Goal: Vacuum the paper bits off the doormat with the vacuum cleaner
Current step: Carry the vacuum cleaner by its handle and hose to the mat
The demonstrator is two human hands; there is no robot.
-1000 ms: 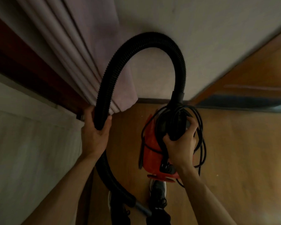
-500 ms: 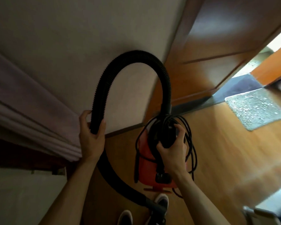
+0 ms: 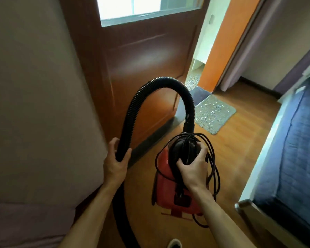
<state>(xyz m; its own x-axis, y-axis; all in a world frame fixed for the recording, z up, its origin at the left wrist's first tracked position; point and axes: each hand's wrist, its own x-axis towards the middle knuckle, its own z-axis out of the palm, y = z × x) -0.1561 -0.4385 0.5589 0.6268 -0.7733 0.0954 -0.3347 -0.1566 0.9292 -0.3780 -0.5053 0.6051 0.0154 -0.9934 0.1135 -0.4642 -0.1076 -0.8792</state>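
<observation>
- Two hands held a red vacuum cleaner [image 3: 166, 192] above the wooden floor [image 3: 231, 153].
- Left hand [image 3: 115, 163]: fingers curled round the black corrugated hose [image 3: 132, 111], which arched over to the cleaner's top.
- Right hand [image 3: 193, 169]: gripped the cleaner's black top, with the looped power cord [image 3: 212, 158] hanging around it.
- Grey doormat [image 3: 220, 122], strewn with white paper bits [image 3: 204, 119], lay well ahead by the brown door [image 3: 141, 59].

Black hose [image 3: 131, 111] leaves bottom edge below left hand [image 3: 115, 163]; nozzle end out of view. The right hand [image 3: 191, 169] covers part of vacuum cleaner [image 3: 166, 187] top. On doormat [image 3: 228, 111], paper bits [image 3: 213, 112] too small to tell apart.
</observation>
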